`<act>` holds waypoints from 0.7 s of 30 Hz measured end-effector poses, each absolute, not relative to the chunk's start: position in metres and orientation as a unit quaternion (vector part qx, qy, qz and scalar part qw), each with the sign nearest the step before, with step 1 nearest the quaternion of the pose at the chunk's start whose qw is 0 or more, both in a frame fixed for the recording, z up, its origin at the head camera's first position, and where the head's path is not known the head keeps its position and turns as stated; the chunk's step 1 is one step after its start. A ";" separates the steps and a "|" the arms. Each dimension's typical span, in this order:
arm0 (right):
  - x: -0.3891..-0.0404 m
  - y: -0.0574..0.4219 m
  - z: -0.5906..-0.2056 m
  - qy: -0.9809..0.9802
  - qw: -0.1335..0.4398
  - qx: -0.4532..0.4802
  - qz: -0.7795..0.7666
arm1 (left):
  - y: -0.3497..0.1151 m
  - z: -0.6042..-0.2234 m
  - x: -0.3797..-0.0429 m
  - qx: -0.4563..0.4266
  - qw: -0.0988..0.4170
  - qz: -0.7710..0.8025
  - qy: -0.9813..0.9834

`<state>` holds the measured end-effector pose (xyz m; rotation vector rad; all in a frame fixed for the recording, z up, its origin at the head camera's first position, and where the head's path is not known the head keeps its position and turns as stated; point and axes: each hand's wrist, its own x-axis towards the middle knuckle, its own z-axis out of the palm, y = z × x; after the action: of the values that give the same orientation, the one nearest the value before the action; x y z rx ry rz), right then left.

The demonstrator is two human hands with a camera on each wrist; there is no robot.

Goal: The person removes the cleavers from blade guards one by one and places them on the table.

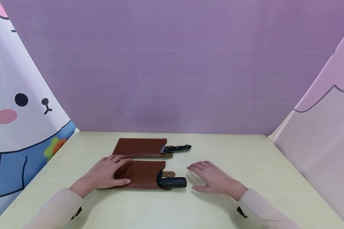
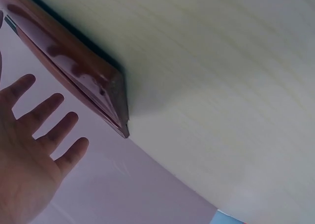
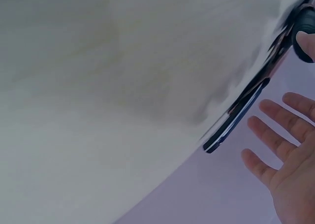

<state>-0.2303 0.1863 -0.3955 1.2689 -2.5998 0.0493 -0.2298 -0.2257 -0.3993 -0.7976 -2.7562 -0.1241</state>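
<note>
Jutting from sheaths (image 1: 140, 148) (image 1: 143, 173), black handles (image 1: 177, 148) (image 1: 174, 182)

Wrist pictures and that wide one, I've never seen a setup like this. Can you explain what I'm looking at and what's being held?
There's no machine here, just a person's bare left hand and right hand. The wide picture comes from a camera worn on the head, looking forward and down. The other two come from cameras on each wrist, so they look tilted.

On the table lie two brown sheaths. A black knife handle sticks out of the far sheath, and a thicker black handle out of the near sheath.

Neither hand grips anything: the left is open over the near sheath, maybe touching it, and the right is open beside the thicker handle.
</note>
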 end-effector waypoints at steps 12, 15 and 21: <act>-0.226 0.162 -0.384 -0.882 0.109 0.459 0.016 | -0.216 -0.399 -0.229 -0.295 0.079 -0.067 -0.950; -0.226 0.157 -0.382 -0.879 0.103 0.466 0.014 | -0.215 -0.400 -0.229 -0.303 0.077 -0.070 -0.947; -0.227 0.147 -0.382 -0.875 0.094 0.475 0.007 | -0.215 -0.402 -0.231 -0.311 0.062 -0.078 -0.945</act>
<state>-0.2272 0.1466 -0.3821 1.4100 -2.5948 0.0217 -0.2312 -0.2145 -0.4022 -0.9395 -2.8584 -0.2356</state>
